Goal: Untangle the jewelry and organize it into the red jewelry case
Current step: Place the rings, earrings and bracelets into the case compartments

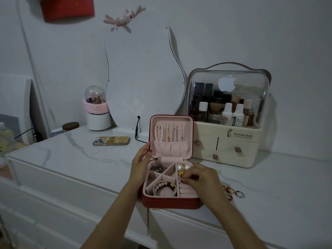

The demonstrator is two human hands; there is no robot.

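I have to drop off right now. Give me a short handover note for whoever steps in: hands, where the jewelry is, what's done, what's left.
Left hand: open, fingers steadying the left side of the red jewelry case, which stands open on the marble top.
Right hand: fingers curled at the right-hand compartments, by the ring rolls; what it pinches is hidden.
Done: pearl strand and chains hung in the lid; bracelets front left; dark chain back left; pearl earrings back right.
Left: loose rings on the top, right of the case.
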